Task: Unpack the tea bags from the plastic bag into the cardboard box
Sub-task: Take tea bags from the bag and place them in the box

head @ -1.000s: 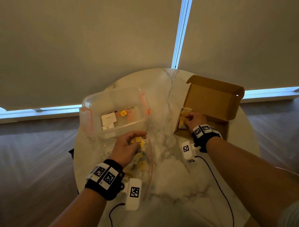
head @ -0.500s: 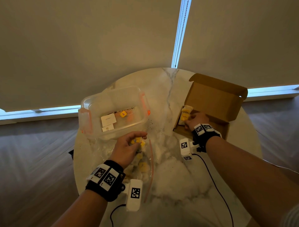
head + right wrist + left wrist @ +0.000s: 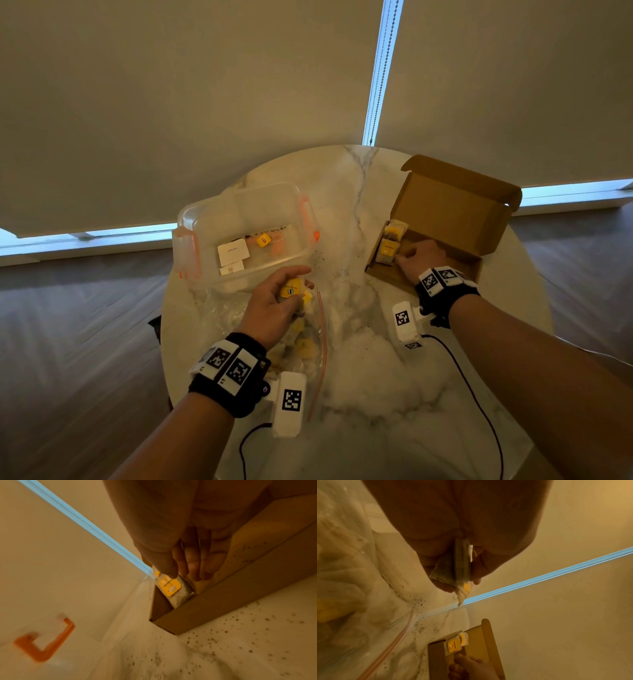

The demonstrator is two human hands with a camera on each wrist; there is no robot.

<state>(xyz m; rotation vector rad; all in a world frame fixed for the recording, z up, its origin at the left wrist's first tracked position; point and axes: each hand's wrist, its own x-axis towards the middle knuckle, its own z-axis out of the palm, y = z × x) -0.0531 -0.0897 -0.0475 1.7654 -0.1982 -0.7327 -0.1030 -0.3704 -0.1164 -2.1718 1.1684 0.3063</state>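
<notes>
My left hand [image 3: 301,282] hovers over the clear zip plastic bag [image 3: 317,346] and pinches a few tea bags [image 3: 290,290] with yellow tags; the left wrist view shows them [image 3: 455,563] squeezed between thumb and fingers. More tea bags [image 3: 303,346] lie inside the bag. The open cardboard box [image 3: 452,212] sits at the right. A stack of tea bags [image 3: 388,246] stands at its left end. My right hand [image 3: 402,255] is inside the box; its thumb tip and straight fingers [image 3: 193,568] touch that stack [image 3: 171,586].
A clear plastic container [image 3: 191,219] with orange clips stands behind the bag, holding cards and a yellow tag. Tea dust speckles the round marble table [image 3: 359,377] between bag and box. Cables run from both wrist cameras. The table edge curves close on both sides.
My right hand has slid slightly right inside the box, uncovering the stacked tea bags. The left hand keeps its hold on its tea bags and has barely moved.
</notes>
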